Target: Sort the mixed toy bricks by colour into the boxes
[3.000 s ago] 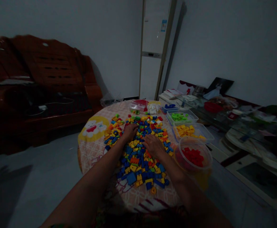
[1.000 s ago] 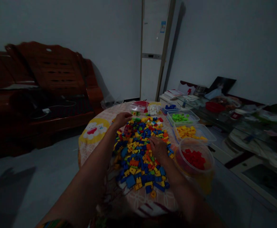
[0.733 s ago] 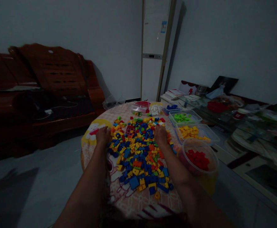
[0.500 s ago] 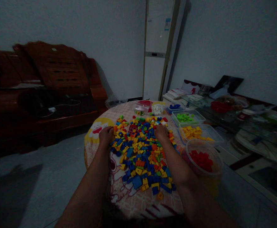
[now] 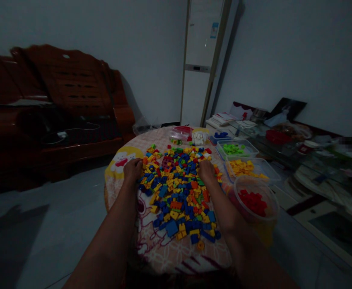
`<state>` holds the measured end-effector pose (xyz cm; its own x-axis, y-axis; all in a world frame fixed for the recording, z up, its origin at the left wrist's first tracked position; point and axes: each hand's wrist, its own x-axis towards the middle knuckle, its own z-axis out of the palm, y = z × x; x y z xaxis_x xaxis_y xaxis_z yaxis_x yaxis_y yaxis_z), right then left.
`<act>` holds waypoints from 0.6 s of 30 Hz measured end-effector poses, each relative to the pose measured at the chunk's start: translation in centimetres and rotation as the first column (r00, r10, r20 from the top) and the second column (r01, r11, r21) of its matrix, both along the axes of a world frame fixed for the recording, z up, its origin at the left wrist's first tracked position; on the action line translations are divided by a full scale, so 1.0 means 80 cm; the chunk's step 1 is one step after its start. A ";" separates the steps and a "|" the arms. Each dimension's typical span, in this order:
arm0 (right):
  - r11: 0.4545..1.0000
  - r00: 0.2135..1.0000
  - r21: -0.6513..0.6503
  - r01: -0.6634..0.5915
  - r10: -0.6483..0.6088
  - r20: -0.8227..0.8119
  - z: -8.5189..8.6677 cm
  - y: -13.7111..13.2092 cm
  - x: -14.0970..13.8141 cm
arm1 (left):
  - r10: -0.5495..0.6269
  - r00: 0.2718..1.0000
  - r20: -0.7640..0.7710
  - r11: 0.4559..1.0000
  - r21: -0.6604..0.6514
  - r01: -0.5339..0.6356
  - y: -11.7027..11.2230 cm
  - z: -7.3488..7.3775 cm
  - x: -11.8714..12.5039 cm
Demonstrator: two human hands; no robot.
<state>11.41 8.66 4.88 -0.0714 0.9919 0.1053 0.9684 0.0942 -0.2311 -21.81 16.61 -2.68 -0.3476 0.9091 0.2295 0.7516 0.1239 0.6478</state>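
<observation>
Toy building blocks (image 5: pixel 177 184) in blue, yellow, orange, green and red lie in a wide loose pile on a cloth-covered round table (image 5: pixel 160 253). At the pile's left edge is my left hand (image 5: pixel 133 169), its fingers curled and pressed together beside orange and yellow blocks. My right hand (image 5: pixel 206 170) is over the pile's right side, closed, with the fingertips pointing down among the blocks and mostly hidden. Whatever either hand may hold is too small or covered to make out. A dark red plate-like piece (image 5: pixel 167 162) lies between the hands.
On the right stand a round tub of red blocks (image 5: pixel 272 206), a tray of yellow blocks (image 5: pixel 271 165) and a tray of green blocks (image 5: pixel 252 149). White pieces (image 5: pixel 198 138) and a clear container (image 5: pixel 179 133) sit at the back. A glass-topped cabinet (image 5: pixel 310 166) is beyond.
The whole view has shifted slightly. My right hand has moved a little to the right relative to the pile; my left hand stays at the left edge.
</observation>
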 end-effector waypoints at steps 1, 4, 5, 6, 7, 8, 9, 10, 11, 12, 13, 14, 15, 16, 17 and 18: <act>0.999 0.999 0.036 -0.018 0.019 -0.037 -0.003 -0.006 0.004 | -0.002 1.000 -0.006 1.000 0.008 0.002 0.001 -0.001 -0.001; 0.992 0.989 0.122 -0.028 0.045 -0.142 -0.010 -0.014 0.011 | -0.005 1.000 -0.028 1.000 0.029 0.006 0.002 -0.003 -0.003; 0.989 0.984 0.144 -0.029 0.053 -0.169 -0.011 -0.013 0.011 | -0.005 0.999 -0.036 1.000 0.024 0.006 0.003 -0.004 -0.003; 0.987 0.981 0.158 -0.028 0.058 -0.184 -0.012 -0.010 0.011 | -0.007 0.999 -0.042 1.000 0.013 0.008 0.003 -0.004 -0.004; 0.984 0.975 0.175 -0.020 0.058 -0.213 -0.013 -0.007 0.009 | -0.010 0.999 -0.048 1.000 0.002 0.010 0.004 -0.004 -0.004; 0.980 0.965 0.198 -0.005 0.057 -0.256 -0.013 -0.002 0.007 | -0.014 0.998 -0.053 1.000 -0.006 0.014 0.004 -0.004 -0.004; 0.975 0.950 0.222 0.015 0.055 -0.307 -0.014 0.001 0.004 | -0.016 0.998 -0.058 1.000 -0.010 0.016 0.004 -0.003 -0.004; 0.969 0.932 0.244 0.038 0.054 -0.358 -0.016 0.004 0.002 | -0.018 0.998 -0.062 1.000 -0.009 0.018 0.004 -0.003 -0.004; 0.963 0.913 0.263 0.058 0.055 -0.404 -0.017 0.006 -0.001 | -0.021 0.998 -0.065 1.000 -0.002 0.021 0.004 -0.003 -0.004; 0.958 0.897 0.277 0.073 0.059 -0.439 -0.019 0.006 -0.003 | -0.022 0.998 -0.065 1.000 0.005 0.023 0.004 -0.003 -0.004; 0.956 0.887 0.283 0.078 0.062 -0.457 -0.020 0.004 -0.005 | -0.021 0.998 -0.061 1.000 0.011 0.021 0.004 -0.003 -0.004; 0.956 0.885 0.285 0.072 0.071 -0.460 -0.021 0.000 -0.006 | -0.018 0.998 -0.055 1.000 0.017 0.019 0.004 -0.004 -0.004; 0.953 0.878 0.295 0.064 0.087 -0.470 -0.020 -0.005 -0.007 | -0.015 0.999 -0.047 1.000 0.025 0.017 0.004 -0.004 -0.004; 0.947 0.869 0.316 0.052 0.113 -0.483 -0.017 -0.012 -0.006 | -0.014 0.999 -0.041 0.999 0.032 0.015 0.004 -0.005 -0.005; 0.936 0.857 0.349 0.038 0.149 -0.493 -0.013 -0.021 -0.005 | -0.013 0.999 -0.037 0.999 0.036 0.014 0.005 -0.005 -0.005; 0.918 0.847 0.395 0.024 0.191 -0.496 -0.007 -0.031 -0.002 | -0.014 0.999 -0.036 0.999 0.037 0.016 0.005 -0.005 -0.006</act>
